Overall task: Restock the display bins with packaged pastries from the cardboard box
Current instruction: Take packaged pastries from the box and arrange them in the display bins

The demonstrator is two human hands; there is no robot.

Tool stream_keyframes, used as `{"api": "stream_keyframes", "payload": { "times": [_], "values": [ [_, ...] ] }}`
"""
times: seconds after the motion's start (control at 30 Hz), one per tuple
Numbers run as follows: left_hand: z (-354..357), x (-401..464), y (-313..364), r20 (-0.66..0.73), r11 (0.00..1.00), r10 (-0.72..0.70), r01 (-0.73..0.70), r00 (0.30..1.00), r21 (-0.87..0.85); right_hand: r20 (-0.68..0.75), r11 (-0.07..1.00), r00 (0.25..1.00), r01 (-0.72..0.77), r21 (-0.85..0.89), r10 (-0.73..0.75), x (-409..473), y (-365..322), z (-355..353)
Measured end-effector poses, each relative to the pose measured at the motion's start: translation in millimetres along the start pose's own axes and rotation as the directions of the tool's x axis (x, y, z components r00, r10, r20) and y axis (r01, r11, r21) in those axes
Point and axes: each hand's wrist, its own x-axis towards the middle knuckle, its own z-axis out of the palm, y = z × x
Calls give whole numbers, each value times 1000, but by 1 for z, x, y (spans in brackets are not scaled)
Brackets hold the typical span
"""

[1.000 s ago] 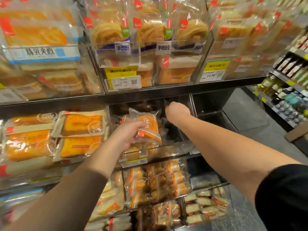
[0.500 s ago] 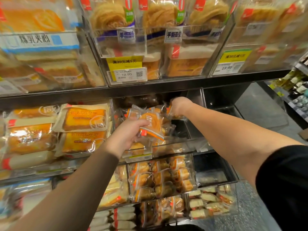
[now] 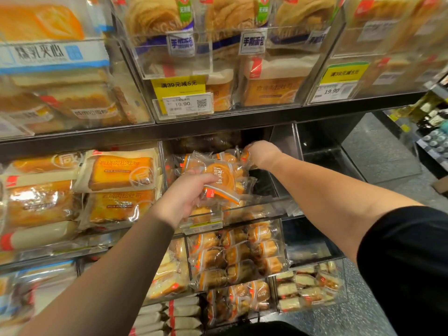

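The tall black shelving rack with clear acrylic display bins [image 3: 242, 118] fills your view from 9 o'clock round to 2 o'clock. Its top row holds large bags of shredded bread and sliced toast behind yellow price tags [image 3: 178, 89]. At 9 o'clock, flat clear bags of orange-brown toast slices [image 3: 121, 173] lie stacked in their bin. The middle clear bin [image 3: 257, 209], at the centre, holds a heap of small packaged pastries; the bins below it at 6 o'clock are packed with similar small wrapped cakes [image 3: 236, 253].

Your right hand [image 3: 263, 154] reaches deep into the back of that middle bin, at 12 o'clock from your left; its fingers are hidden behind the packets, so you cannot tell whether its grip is released or clenched. Your left hand [image 3: 184, 194] hovers over the bin's front edge, its grip pinching one round orange-brown pastry in a clear wrapper with an orange stripe [image 3: 221, 180], held just above the heap.
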Motion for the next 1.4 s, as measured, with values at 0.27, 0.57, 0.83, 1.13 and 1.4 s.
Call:
{"api": "stream_keyframes", "payload": {
  "times": [0.27, 0.57, 0.83, 1.13, 1.4],
  "values": [
    [3, 3, 5, 10, 999, -12, 11, 1000, 51, -179, 979, 982, -89, -181, 57, -11, 1, 2],
    [8, 6, 8, 18, 997, -34, 33, 999, 72, -106, 989, 988, -124, -84, 115, -10, -3, 1],
    [13, -2, 26, 91, 990, -14, 1, 996, 138, -98, 968, 992, -56, 243, 82, -33, -4, -24],
    [21, -15, 58, 318, 897, 21, -158, 948, 413, 78, 590, 960, 99, 801, -268, -102, 3, -46],
    [27, -14, 63, 409, 687, 87, -352, 908, 636, 79, 445, 952, 63, 894, -295, -110, 30, -29]
  ]
}}
